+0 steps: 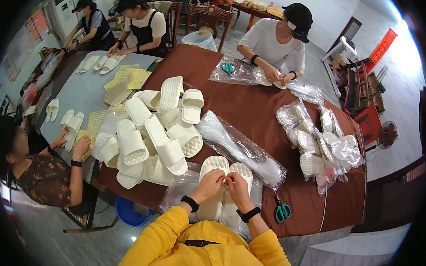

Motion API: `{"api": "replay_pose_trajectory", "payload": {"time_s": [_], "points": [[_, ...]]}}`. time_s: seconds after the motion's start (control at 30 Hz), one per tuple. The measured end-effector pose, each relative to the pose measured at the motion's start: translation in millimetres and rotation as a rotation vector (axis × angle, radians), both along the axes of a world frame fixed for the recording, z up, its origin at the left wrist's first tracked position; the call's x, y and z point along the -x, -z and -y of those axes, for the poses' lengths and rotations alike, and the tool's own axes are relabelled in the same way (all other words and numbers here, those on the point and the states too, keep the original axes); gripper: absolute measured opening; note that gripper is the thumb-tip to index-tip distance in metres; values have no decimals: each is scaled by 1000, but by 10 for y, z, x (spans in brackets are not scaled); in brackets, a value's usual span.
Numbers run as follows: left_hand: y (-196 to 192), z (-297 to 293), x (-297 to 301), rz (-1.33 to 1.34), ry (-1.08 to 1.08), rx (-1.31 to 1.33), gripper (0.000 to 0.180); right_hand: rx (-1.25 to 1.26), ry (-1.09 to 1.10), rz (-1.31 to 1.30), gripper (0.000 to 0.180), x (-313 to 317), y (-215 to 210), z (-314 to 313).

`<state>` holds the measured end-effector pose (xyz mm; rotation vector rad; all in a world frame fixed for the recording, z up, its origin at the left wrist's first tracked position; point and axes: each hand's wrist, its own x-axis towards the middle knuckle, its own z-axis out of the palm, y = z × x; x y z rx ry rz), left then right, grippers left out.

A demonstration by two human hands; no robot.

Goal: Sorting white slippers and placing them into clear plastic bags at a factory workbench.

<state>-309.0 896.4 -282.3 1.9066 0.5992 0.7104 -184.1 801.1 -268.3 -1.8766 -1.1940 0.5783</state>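
A pair of off-white slippers (209,204) lies side by side right in front of me, toes pointing away, on a clear plastic bag (178,191). Above them my left hand (211,183) and my right hand (238,190) meet, both closed in a pinch, fingertips close together. Whatever sits between the fingertips is too small to make out. Just beyond my hands, to the left, rises a loose heap of slippers (165,143). A stack of clear plastic bags (241,150) lies beyond my right hand.
Green-handled scissors (282,212) lie right of me on the brown tablecloth (249,103). Bagged slippers (309,146) are piled at the right. Co-workers handle slippers at the left, far left and across the table. A blue bucket (131,213) stands on the floor at left.
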Motion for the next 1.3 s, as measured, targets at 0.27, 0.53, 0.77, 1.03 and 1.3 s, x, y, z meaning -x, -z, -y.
{"api": "replay_pose_trajectory", "payload": {"time_s": [0.27, 0.53, 0.77, 1.03, 1.3], "points": [[-84, 17, -13, 0, -26, 25, 5, -6, -35, 88, 6, -21, -5, -22], [-106, 6, -19, 65, -45, 164, 11, -143, -13, -58, 37, -11, -58, 23], [-509, -461, 281, -82, -354, -278, 42, -93, 0, 271, 58, -117, -185, 186], [-647, -963, 1133, -711, -351, -639, 93, 284, -251, 603, 101, -213, -70, 385], [-1167, -1114, 1607, -37, -684, -387, 71, 307, -326, 513, 79, -413, -858, 144]]}}
